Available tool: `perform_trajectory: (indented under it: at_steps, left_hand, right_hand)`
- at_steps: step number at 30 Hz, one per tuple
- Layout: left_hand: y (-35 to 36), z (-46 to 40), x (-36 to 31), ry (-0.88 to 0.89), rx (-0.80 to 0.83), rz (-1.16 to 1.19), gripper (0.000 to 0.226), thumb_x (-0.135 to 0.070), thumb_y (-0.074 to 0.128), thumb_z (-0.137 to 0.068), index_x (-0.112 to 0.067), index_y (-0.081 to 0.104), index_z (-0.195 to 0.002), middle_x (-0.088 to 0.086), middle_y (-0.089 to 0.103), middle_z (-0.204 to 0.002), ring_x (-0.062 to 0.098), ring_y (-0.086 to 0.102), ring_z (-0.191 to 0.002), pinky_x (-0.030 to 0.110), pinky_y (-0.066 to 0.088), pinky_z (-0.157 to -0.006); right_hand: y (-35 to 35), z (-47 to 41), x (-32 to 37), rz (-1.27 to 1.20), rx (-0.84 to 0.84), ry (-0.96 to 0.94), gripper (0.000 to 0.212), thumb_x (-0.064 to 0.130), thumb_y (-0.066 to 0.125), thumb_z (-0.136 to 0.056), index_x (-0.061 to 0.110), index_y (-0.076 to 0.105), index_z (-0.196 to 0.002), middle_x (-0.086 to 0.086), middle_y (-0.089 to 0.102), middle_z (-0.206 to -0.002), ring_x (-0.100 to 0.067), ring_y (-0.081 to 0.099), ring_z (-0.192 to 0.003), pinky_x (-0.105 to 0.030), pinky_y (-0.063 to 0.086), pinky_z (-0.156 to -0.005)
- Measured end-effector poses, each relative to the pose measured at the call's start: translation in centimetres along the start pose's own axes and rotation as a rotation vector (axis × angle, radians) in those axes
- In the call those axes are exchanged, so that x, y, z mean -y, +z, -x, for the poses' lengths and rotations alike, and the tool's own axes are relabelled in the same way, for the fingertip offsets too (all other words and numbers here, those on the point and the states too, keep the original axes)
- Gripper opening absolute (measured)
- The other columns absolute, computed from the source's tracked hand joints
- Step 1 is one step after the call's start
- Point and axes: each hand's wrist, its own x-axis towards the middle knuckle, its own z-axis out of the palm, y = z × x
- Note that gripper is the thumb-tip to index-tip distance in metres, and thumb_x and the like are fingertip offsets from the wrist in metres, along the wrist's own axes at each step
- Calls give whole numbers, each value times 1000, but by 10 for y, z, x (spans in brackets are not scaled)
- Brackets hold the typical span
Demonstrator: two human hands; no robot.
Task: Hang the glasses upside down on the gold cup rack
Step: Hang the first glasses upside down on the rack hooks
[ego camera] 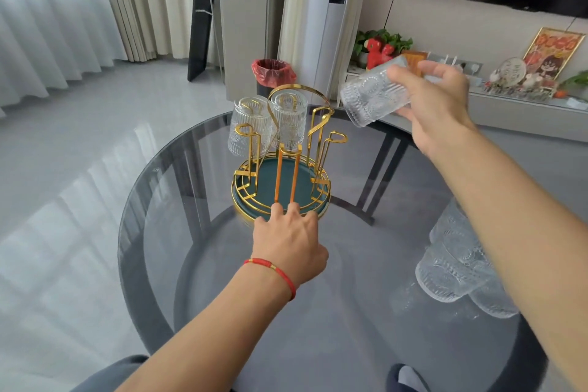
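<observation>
The right hand grips a ribbed glass around its body, tilted above the rack, while the left hand rests open fingers on the rack's rim; the glass looks rigid, slick and breakable, best gripped mid-body.

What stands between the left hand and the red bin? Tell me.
In the head view, the gold rack stands between the left hand and the red bin, with two glasses hung upside down on it.
</observation>
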Motion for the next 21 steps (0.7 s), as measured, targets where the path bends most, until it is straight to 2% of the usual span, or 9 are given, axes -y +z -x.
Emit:
perform_trajectory:
  at_steps: [2, 5, 10, 16, 19, 21]
  left_hand:
    - [-2, 2, -1, -5, 15, -12, 43, -44, 52, -99, -18, 54, -134, 10, 53, -132, 35, 47, -126, 51, 50, -95]
    - [-5, 2, -3, -24, 36, 22, 41, -43, 52, -100, -17, 53, -132, 10, 52, -131, 35, 44, -127, 50, 52, -90]
    - [-9, 3, -6, -35, 62, 21, 43, -42, 52, -102, -16, 52, -135, 11, 51, -133, 35, 43, -130, 49, 53, -90]
    - [-11, 4, -7, -37, 98, 34, 44, -41, 52, -102, -14, 51, -137, 13, 50, -136, 37, 44, -131, 53, 55, -95]
    - [-11, 3, -10, -36, 113, 31, 44, -40, 53, -102, -13, 52, -137, 16, 49, -138, 39, 43, -132, 56, 54, -97]
    - [-11, 3, -8, -41, 116, 18, 44, -40, 53, -102, -12, 52, -137, 17, 49, -139, 40, 43, -132, 57, 55, -96]
  right_hand:
    - [11, -12, -5, 65, 18, -11, 64, 18, 90, -73, 15, 53, -125, -4, 63, -118, -17, 71, -103, -43, 65, -84]
    - [24, -23, -15, 196, 80, -49, 68, 25, 91, -66, 20, 53, -122, 1, 58, -115, -20, 65, -112, -46, 61, -94]
    - [35, -28, -26, 318, 240, -92, 81, 32, 93, -60, 24, 50, -128, -10, 62, -125, -19, 62, -119, -45, 55, -102]
    - [35, -30, -33, 291, 436, -58, 76, 8, 92, -74, 17, 50, -136, -11, 64, -123, -13, 63, -117, -29, 51, -91]
    - [34, -33, -38, 299, 544, -24, 76, -4, 90, -72, 16, 52, -136, -12, 64, -131, -19, 61, -127, -31, 49, -101]
    - [37, -36, -40, 313, 620, -3, 77, -10, 87, -71, 15, 53, -136, -11, 65, -134, -16, 61, -128, -26, 50, -98]
